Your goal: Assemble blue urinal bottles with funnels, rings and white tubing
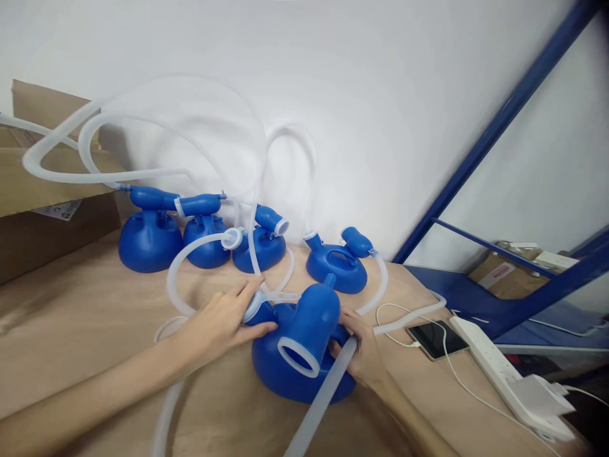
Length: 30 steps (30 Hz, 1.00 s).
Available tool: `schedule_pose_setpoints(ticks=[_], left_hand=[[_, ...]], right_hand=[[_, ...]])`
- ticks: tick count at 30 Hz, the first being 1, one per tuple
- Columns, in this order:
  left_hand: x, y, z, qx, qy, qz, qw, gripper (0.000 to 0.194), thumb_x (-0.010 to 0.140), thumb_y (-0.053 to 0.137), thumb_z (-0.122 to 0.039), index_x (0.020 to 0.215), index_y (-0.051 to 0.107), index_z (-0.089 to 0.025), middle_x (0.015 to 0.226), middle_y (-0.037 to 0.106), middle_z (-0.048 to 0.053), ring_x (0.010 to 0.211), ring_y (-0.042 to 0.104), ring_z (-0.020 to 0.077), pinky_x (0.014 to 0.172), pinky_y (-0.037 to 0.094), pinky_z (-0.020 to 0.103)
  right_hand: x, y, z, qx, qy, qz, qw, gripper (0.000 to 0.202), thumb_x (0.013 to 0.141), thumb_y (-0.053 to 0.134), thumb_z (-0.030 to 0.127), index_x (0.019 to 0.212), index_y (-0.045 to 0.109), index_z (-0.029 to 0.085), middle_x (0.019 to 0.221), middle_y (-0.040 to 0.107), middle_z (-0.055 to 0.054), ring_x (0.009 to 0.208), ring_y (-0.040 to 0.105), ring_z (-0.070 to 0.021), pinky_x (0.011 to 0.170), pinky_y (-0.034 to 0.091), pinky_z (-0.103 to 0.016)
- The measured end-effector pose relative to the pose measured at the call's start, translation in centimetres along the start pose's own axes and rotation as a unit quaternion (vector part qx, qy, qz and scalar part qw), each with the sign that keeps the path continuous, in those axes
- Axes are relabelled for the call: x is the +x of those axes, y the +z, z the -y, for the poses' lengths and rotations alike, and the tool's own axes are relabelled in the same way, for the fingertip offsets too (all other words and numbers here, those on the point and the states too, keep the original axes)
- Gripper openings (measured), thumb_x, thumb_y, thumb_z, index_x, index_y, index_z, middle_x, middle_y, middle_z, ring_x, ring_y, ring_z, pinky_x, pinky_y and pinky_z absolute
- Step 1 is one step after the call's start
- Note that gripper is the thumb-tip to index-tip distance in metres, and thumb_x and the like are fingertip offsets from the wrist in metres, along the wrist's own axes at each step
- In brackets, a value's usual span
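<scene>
Head view: near blue bottle [269, 368] sits on the brown tabletop [90, 330], front and centre, between both hands. Left hand [223, 320] comes in from lower left, partly closed: fingers over the white cap [251, 307] on the bottle's neck, thumb stretched along the neck just below it. Right hand [362, 352] is at the bottle's right side, fingers curled in by the handle area, partly hidden. A ribbed translucent hose [320, 400] crosses in front of the right fingers and runs down out of frame; can't tell if the fingers also pinch it. Blue funnel piece [318, 320] lies tilted over the bottle top, white-rimmed mouth facing the camera and downward.

Behind, a row of four more blue bottles [150, 246] along the white wall [371, 95], three left of centre and one right, each with a blue funnel piece on or beside its top. Clear hoses [52, 171] loop high above the left ones. Open cardboard box [57, 238] at far left.

Right side: dark-screened phone [438, 339] with a white cable [417, 344] plugged in, white power strip [490, 368] just beside it holding a white adapter [535, 393]. Blue metal frame [499, 130] beyond, with a small carton [499, 276] on its blue shelf [431, 285].
</scene>
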State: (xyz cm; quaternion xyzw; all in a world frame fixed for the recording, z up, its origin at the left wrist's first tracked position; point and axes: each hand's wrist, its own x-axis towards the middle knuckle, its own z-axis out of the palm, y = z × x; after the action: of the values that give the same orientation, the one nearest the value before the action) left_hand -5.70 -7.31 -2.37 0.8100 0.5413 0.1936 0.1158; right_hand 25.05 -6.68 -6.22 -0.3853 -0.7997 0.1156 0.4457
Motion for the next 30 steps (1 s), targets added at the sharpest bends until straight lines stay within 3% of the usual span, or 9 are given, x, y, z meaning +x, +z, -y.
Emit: schedule_pose_setpoints(ticks=[4, 8, 11, 21, 26, 30], left_hand=[[0.4, 0.0, -0.6, 0.039, -0.043, -0.028, 0.998, 0.083, 0.095, 0.050, -0.072, 0.154, 0.039, -0.015, 0.121, 0.073, 0.020, 0.107, 0.071, 0.0421, 0.084, 0.054, 0.047], [0.3, 0.1, -0.8, 0.103, -0.065, -0.050, 0.991, 0.067, 0.093, 0.049, -0.076, 0.117, 0.059, -0.015, 0.096, 0.075, 0.018, 0.089, 0.073, 0.0404, 0.069, 0.050, 0.041], [0.3, 0.2, -0.3, 0.114, -0.035, -0.046, 0.992, 0.060, 0.093, 0.048, -0.077, 0.099, 0.059, -0.018, 0.091, 0.074, 0.016, 0.084, 0.073, 0.0381, 0.067, 0.048, 0.039], [0.8, 1.5, 0.9, 0.103, 0.008, -0.081, 0.991, 0.048, 0.100, 0.044, -0.065, 0.112, 0.060, -0.021, 0.091, 0.076, 0.011, 0.080, 0.075, 0.0326, 0.068, 0.049, 0.037], [0.6, 0.1, -1.0, 0.126, -0.032, -0.038, 0.991, 0.052, 0.100, 0.043, -0.066, 0.111, 0.060, -0.018, 0.097, 0.076, 0.015, 0.085, 0.075, 0.0371, 0.066, 0.048, 0.038], [0.1, -0.7, -2.1, 0.215, -0.100, -0.032, 0.971, 0.069, 0.092, 0.045, -0.079, 0.108, 0.063, -0.014, 0.089, 0.075, 0.019, 0.078, 0.073, 0.0394, 0.057, 0.042, 0.035]], right_hand=[[0.1, 0.0, 0.0, 0.018, -0.036, -0.018, 0.999, 0.012, 0.081, 0.063, 0.019, 0.089, 0.070, 0.022, 0.078, 0.067, -0.002, 0.067, 0.064, -0.0190, 0.060, 0.052, -0.029], [0.0, -0.1, -0.7, 0.015, -0.056, -0.021, 0.998, 0.015, 0.082, 0.064, 0.019, 0.095, 0.070, 0.023, 0.082, 0.070, -0.004, 0.070, 0.067, -0.0205, 0.061, 0.054, -0.031], [-0.2, 0.0, -1.1, 0.011, -0.065, -0.028, 0.997, 0.019, 0.081, 0.064, 0.019, 0.099, 0.071, 0.023, 0.083, 0.071, -0.005, 0.071, 0.068, -0.0211, 0.062, 0.056, -0.032], [-0.2, 0.4, -0.9, 0.001, -0.065, -0.036, 0.997, 0.018, 0.076, 0.061, 0.022, 0.092, 0.068, 0.022, 0.077, 0.068, -0.004, 0.066, 0.066, -0.0213, 0.058, 0.053, -0.033], [-0.2, 0.2, -0.8, 0.010, -0.059, -0.027, 0.998, 0.013, 0.079, 0.061, 0.021, 0.090, 0.067, 0.022, 0.080, 0.069, -0.004, 0.067, 0.066, -0.0207, 0.058, 0.053, -0.031], [-0.1, -0.1, -0.4, 0.008, -0.057, -0.028, 0.998, 0.016, 0.081, 0.062, 0.017, 0.094, 0.067, 0.022, 0.083, 0.071, -0.004, 0.071, 0.068, -0.0211, 0.061, 0.055, -0.031]])
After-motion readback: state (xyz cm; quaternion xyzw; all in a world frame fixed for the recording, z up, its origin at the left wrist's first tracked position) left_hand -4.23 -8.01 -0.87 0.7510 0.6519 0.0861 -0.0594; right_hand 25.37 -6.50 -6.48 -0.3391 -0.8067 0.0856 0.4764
